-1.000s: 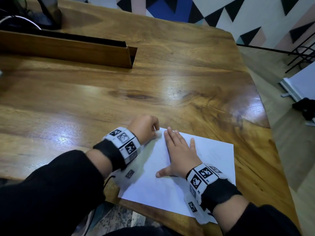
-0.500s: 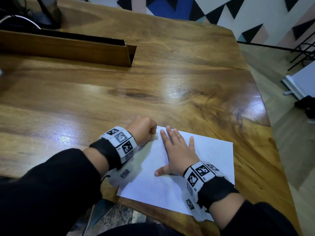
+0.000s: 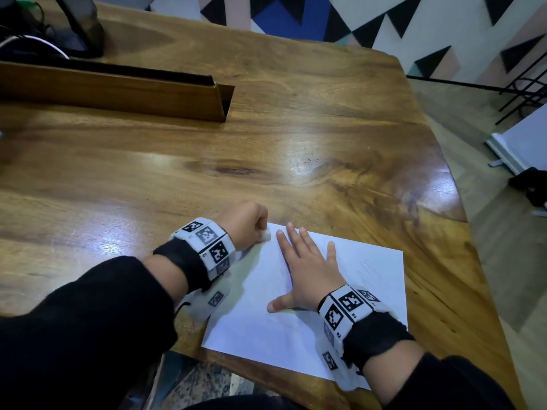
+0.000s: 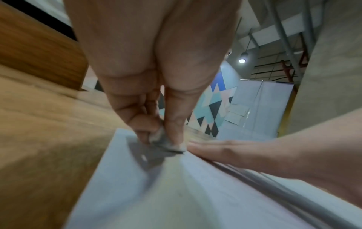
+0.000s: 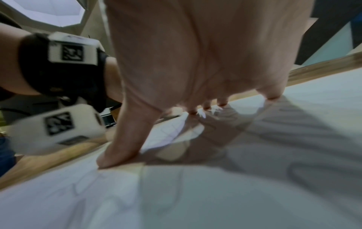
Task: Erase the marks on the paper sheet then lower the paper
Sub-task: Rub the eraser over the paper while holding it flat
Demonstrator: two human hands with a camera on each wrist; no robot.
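While left hand (image 3: 242, 221) pinches white eraser (image 3: 265, 234) and right hand (image 3: 307, 272) lies flat, spread: thin limp paper sheet (image 3: 257, 321), best pinned, later taken by 1 edge.

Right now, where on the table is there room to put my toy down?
The big bare stretch of table between the wooden divider and the paper is free. It's crowded near the front edge: the right hand lies flat on the paper, the left hand rubs an eraser there.
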